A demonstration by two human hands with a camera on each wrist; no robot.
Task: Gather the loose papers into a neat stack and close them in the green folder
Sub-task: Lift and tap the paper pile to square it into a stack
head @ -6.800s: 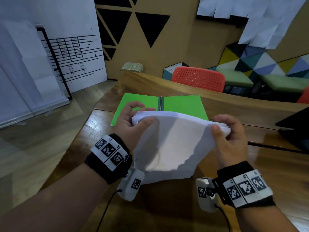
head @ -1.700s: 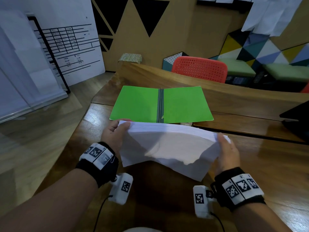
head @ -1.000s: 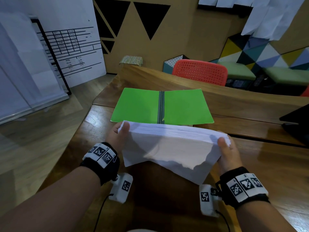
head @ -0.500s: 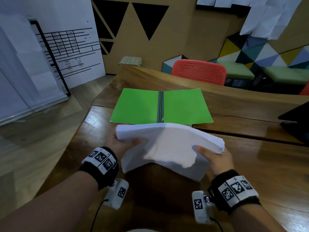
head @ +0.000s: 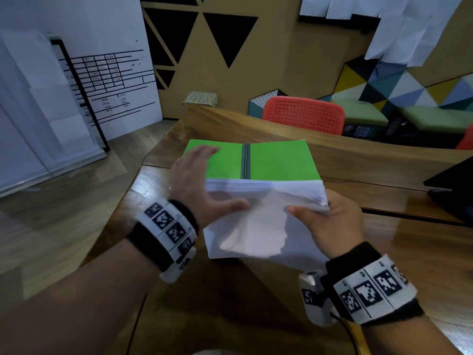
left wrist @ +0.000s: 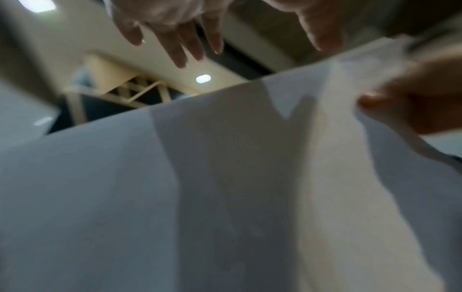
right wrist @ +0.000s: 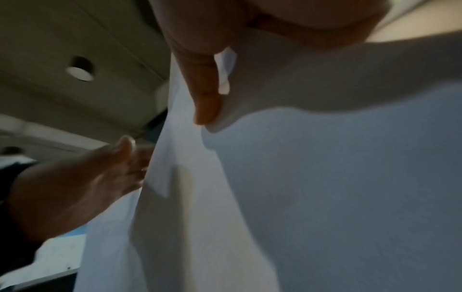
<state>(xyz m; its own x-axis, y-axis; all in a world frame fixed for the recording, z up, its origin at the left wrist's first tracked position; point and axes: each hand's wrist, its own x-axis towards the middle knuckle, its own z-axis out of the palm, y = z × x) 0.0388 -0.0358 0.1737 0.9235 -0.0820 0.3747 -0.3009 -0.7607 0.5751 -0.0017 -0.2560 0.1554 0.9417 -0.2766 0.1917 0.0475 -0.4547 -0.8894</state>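
The green folder (head: 279,160) lies open and flat on the wooden table (head: 409,252). A white stack of papers (head: 256,226) hangs over the folder's near edge, bent and sagging towards me. My right hand (head: 325,216) pinches the stack's far right corner, thumb on top; the right wrist view shows that thumb (right wrist: 205,89) pressed on the sheets (right wrist: 325,197). My left hand (head: 202,175) hovers open above the folder's left half with its fingers (left wrist: 185,45) spread and straight, holding nothing. The paper (left wrist: 225,197) fills the left wrist view below them.
A raised wooden ledge (head: 256,124) runs behind the folder, with a red chair (head: 304,114) beyond it. A black flat object (head: 453,188) sits at the table's right edge. The table drops off at the left to the floor, where a white board (head: 115,85) leans.
My left hand has let go of the stack's left edge and moved forward over the folder's left half. The right hand alone now holds the stack, shifted forward and right.
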